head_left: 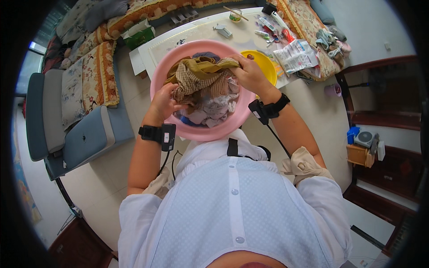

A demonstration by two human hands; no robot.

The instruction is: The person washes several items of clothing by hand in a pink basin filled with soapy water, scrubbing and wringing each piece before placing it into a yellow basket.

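A large pink plastic basin (202, 134) full of clothes is in front of me, partly over the near side of the table. My right hand (249, 74) pinches the edge of an olive-green garment with brown checked cloth (197, 74) at the basin's right side. At the left, my left hand (164, 100) rests against the checked cloth, thumb and fingers apart; its grip is partly hidden. White and pale clothes (214, 110) lie lower in the basin, with a bit of blue fabric (188, 122) beneath them.
A yellow basin (264, 68) sits behind the pink one's right side. On the white table (197, 30) are a plastic package (295, 56), a cup (236, 15) with a stick across it, and small items. A blue-grey sofa (90, 134) stands left; clothes (331, 42) lie on the right seat.
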